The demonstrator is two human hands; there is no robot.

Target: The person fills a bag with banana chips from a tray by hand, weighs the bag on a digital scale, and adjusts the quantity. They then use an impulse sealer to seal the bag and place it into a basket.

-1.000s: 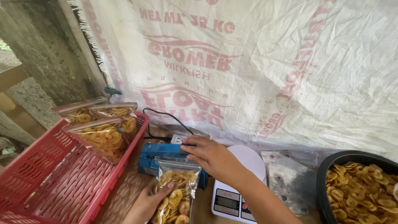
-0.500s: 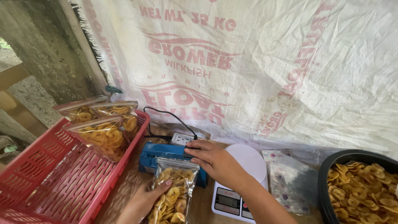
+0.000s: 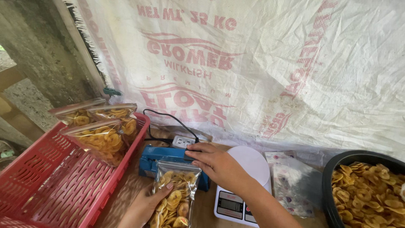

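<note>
My left hand (image 3: 145, 204) holds a clear bag of yellow banana chips (image 3: 175, 194) from its left side, with the bag's open top laid into a blue heat sealer (image 3: 154, 158). My right hand (image 3: 217, 164) presses down on the sealer's arm, palm flat and fingers together on its right half. The bag lies lengthwise toward me on the wooden table.
A red plastic crate (image 3: 55, 181) at the left holds several filled chip bags (image 3: 103, 135). A white digital scale (image 3: 242, 185) sits right of the sealer, a stack of empty bags (image 3: 291, 181) beside it, and a black basin of loose chips (image 3: 367, 190) at far right. A white woven sack sheet (image 3: 261, 67) hangs behind.
My right hand has stayed on the sealer, pressing its arm. My left hand shifted slightly up along the bag's side. The camera view has tilted a little.
</note>
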